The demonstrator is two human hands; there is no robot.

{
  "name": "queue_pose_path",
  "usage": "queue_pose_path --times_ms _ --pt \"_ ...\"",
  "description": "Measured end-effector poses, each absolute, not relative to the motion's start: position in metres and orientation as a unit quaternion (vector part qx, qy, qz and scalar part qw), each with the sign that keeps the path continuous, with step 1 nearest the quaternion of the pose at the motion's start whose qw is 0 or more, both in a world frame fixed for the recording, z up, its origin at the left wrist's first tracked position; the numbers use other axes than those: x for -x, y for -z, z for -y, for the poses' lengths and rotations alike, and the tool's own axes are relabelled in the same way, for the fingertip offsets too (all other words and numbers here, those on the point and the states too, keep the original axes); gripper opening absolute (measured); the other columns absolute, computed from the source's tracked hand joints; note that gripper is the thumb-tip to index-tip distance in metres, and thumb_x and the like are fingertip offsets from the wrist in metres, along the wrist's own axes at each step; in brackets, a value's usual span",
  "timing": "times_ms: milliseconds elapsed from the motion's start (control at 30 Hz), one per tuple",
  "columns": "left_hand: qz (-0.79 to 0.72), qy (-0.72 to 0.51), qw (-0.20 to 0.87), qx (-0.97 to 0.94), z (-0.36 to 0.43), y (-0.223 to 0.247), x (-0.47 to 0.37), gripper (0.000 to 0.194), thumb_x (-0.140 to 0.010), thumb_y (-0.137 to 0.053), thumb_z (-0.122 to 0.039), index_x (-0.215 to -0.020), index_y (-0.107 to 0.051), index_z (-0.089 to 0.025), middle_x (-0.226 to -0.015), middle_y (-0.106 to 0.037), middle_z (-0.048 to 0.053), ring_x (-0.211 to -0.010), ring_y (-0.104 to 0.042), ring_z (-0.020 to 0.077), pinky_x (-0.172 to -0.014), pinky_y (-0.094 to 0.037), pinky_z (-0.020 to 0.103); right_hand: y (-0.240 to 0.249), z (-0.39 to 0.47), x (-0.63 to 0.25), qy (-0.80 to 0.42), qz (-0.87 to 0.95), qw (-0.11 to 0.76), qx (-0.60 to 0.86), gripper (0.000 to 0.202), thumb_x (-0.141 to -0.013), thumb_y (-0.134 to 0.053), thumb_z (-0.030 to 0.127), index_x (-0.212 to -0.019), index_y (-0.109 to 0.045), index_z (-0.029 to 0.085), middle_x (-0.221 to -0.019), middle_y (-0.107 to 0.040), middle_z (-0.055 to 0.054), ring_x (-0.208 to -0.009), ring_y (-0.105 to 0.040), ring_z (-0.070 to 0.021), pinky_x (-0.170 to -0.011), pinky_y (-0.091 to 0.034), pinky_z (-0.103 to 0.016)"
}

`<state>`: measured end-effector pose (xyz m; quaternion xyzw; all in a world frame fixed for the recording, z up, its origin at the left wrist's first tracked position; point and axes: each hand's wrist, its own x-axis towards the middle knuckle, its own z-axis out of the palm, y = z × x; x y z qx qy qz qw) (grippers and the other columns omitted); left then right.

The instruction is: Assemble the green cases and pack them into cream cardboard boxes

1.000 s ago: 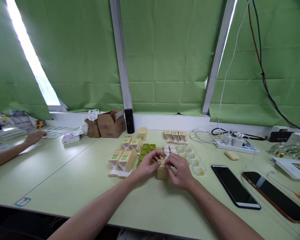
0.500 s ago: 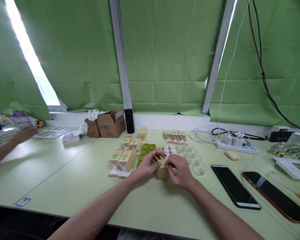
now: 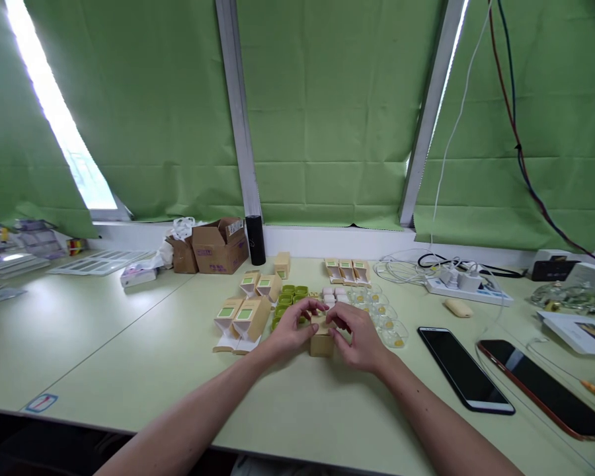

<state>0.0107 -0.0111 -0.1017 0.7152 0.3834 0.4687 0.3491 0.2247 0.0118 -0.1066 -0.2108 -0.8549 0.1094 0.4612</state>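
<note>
Between my hands a small tan cardboard box [image 3: 322,344] sits on the table. My left hand [image 3: 297,326] curls round its left side, the thumb on its top. From the right, my right hand [image 3: 356,334] grips the box's upper edge with bent fingers; parts of the top are hidden behind them. Just beyond stand green cups [image 3: 288,296], pinkish-white blocks [image 3: 334,295] and clear plastic cups [image 3: 381,311] with yellow centres. To the left are several tan boxes [image 3: 250,317] with green labels and open white-lined flaps.
Three open boxes [image 3: 347,272] and one closed box [image 3: 282,265] stand farther back. A carton [image 3: 220,246] and a black cylinder [image 3: 255,240] are near the wall. On the right lie two phones [image 3: 465,369], a power strip [image 3: 469,289], cables and a beige oval object [image 3: 457,307].
Both hands stay at the box, with my right fingers shifting slightly on its top edge. Another person's arm at the far left has gone out of view.
</note>
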Motion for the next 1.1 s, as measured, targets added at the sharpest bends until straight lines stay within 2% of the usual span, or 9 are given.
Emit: queue_pose_path --times_ms 133,267,333,467,600,700,833,1100 --pt "-0.377 -0.472 0.354 -0.714 0.013 0.101 -0.011 0.029 -0.086 -0.07 -0.029 -0.114 -0.069 -0.02 -0.115 -0.07 0.009 -0.105 -0.059 0.0244 -0.095 -0.048 0.036 0.096 -0.009 -0.232 -0.111 0.881 0.404 0.222 0.037 -0.081 -0.064 0.017 -0.117 -0.057 0.025 -0.095 -0.063 -0.002 -0.08 -0.059 -0.0212 -0.067 -0.042 -0.031" --pt "-0.381 -0.482 0.352 -0.706 0.012 0.102 -0.01 0.028 -0.089 -0.069 -0.033 -0.115 -0.07 -0.02 -0.112 -0.069 0.009 -0.1 -0.059 0.0233 -0.092 -0.048 0.035 0.095 -0.01 -0.235 -0.104 0.895 0.365 0.234 0.059 -0.078 -0.064 0.013 -0.135 -0.052 0.026 -0.107 -0.064 -0.006 -0.089 -0.062 -0.0239 -0.072 -0.046 -0.033" --pt "-0.386 -0.489 0.348 -0.7 0.011 0.102 -0.01 0.029 -0.091 -0.068 -0.034 -0.115 -0.07 -0.019 -0.11 -0.069 0.009 -0.097 -0.058 0.0224 -0.088 -0.048 0.034 0.098 -0.013 -0.235 -0.092 0.893 0.368 0.242 0.063 -0.075 -0.06 0.009 -0.136 -0.051 0.026 -0.107 -0.064 -0.005 -0.088 -0.062 -0.0237 -0.07 -0.045 -0.032" --pt "-0.397 -0.505 0.329 -0.693 0.009 0.101 -0.009 0.028 -0.091 -0.068 -0.035 -0.113 -0.07 -0.018 -0.105 -0.07 0.008 -0.088 -0.057 0.0203 -0.084 -0.047 0.033 0.104 -0.018 -0.235 -0.046 0.884 0.388 0.258 0.059 -0.074 -0.054 0.006 -0.13 -0.053 0.024 -0.106 -0.064 -0.006 -0.088 -0.062 -0.0241 -0.067 -0.04 -0.032" --pt "-0.398 -0.507 0.316 -0.696 0.007 0.102 -0.009 0.026 -0.093 -0.067 -0.035 -0.112 -0.07 -0.018 -0.102 -0.07 0.008 -0.088 -0.059 0.0202 -0.085 -0.048 0.033 0.103 -0.014 -0.234 -0.052 0.884 0.402 0.233 0.05 -0.081 -0.057 0.012 -0.129 -0.052 0.024 -0.103 -0.063 -0.006 -0.088 -0.062 -0.0244 -0.069 -0.042 -0.033" --pt "-0.403 -0.507 0.315 -0.694 0.006 0.103 -0.01 0.021 -0.093 -0.065 -0.032 -0.108 -0.069 -0.018 -0.103 -0.072 0.008 -0.09 -0.062 0.0206 -0.087 -0.05 0.034 0.1 -0.009 -0.232 -0.065 0.89 0.392 0.223 0.047 -0.086 -0.061 0.02 -0.132 -0.051 0.024 -0.108 -0.064 -0.007 -0.092 -0.062 -0.0253 -0.071 -0.045 -0.034" --pt "-0.412 -0.519 0.324 -0.675 0.004 0.104 -0.01 0.014 -0.092 -0.063 -0.026 -0.104 -0.067 -0.019 -0.1 -0.073 0.007 -0.096 -0.068 0.022 -0.091 -0.052 0.035 0.097 -0.007 -0.232 -0.075 0.894 0.38 0.225 0.055 -0.079 -0.06 0.012 -0.131 -0.052 0.025 -0.11 -0.063 -0.007 -0.09 -0.062 -0.0246 -0.07 -0.046 -0.033" --pt "-0.435 -0.513 0.316 -0.669 0.004 0.105 -0.011 0.012 -0.093 -0.063 -0.029 -0.1 -0.066 -0.02 -0.076 -0.071 0.001 -0.077 -0.066 0.0184 -0.081 -0.05 0.032 0.104 -0.017 -0.234 -0.036 0.885 0.381 0.264 0.062 -0.07 -0.053 0.005 -0.129 -0.052 0.024 -0.109 -0.061 -0.006 -0.085 -0.061 -0.0225 -0.063 -0.04 -0.03"
